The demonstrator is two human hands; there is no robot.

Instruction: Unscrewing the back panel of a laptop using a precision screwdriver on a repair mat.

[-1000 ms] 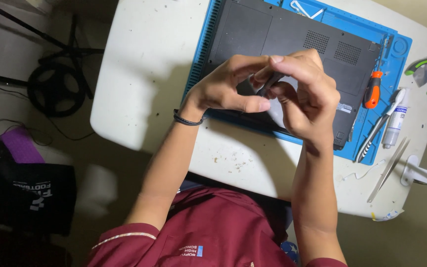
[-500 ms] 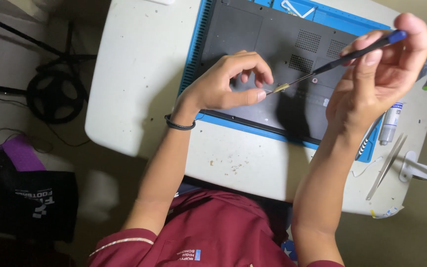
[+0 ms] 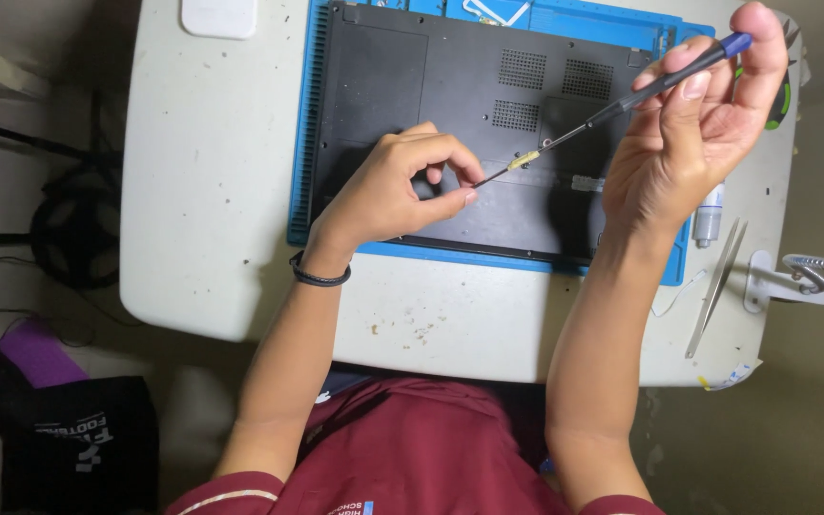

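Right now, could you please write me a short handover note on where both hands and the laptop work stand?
Left hand: thumb and forefinger pinched at the tip of the screwdriver; whether a screw sits between them cannot be told.
Right hand: raised above the table's right side, holding the screwdriver by its blue-capped handle, shaft slanting down to the left.
Laptop: lies bottom side up, cover in place, on the blue mat on the white table.
Nearby: tweezers and a small tube to the right of the mat.
Done or left: not shown; which screws are out cannot be told.
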